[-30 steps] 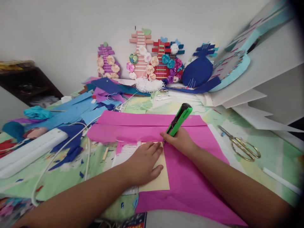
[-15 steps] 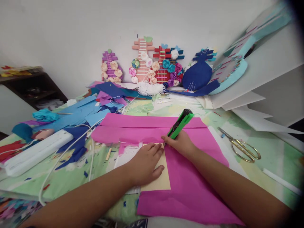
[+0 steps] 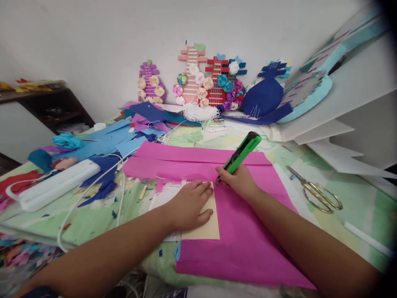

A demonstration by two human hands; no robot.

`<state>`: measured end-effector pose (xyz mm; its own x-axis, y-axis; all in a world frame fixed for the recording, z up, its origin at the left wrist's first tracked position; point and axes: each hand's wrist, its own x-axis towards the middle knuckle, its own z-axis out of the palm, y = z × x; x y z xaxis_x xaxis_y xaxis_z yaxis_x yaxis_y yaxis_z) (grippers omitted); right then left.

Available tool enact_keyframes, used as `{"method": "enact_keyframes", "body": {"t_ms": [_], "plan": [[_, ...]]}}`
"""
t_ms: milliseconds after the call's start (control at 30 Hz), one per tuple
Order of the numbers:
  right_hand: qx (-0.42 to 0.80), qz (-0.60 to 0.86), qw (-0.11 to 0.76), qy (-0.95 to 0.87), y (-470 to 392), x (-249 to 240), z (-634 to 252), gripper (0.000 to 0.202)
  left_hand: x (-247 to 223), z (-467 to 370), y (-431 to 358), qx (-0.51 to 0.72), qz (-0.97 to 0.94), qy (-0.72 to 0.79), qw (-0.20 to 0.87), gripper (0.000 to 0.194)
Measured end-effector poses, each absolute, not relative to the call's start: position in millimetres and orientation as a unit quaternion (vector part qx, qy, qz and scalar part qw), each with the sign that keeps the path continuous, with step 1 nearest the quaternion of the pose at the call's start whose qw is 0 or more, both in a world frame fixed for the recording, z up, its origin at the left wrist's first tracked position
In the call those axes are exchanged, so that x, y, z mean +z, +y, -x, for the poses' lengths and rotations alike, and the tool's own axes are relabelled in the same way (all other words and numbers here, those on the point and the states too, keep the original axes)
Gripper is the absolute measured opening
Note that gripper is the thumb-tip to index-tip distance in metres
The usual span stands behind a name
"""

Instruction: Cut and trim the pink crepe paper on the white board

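Here, a green-and-black cutter slants over magenta paper.

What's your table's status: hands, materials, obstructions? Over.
Left hand flat on cream card. Right hand gripping green cutter, tip near card's far-right corner. Pink sheet bordering card. Scissors off right, clear of hands.

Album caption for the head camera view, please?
Right hand grips a green cutter; left hand rests on cream card beside pink paper.

A person's left hand lies flat on a cream card over magenta paper; the right hand grips a green-and-black cutter, tip beside the card's far right corner. Scissors (gold-handled) lie rightward; guitar-shaped crafts line the wall.
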<state>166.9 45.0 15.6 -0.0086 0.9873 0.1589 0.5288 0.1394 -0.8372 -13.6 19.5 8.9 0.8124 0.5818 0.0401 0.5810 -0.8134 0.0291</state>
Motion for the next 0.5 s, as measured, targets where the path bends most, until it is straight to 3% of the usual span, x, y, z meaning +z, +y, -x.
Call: {"method": "enact_keyframes", "body": {"t_ms": [500], "plan": [[0.355, 0.575, 0.392, -0.624, 51, 4, -168, 0.032, 7, 14, 25, 0.059, -0.954, 0.293, -0.001, 0.047]]}}
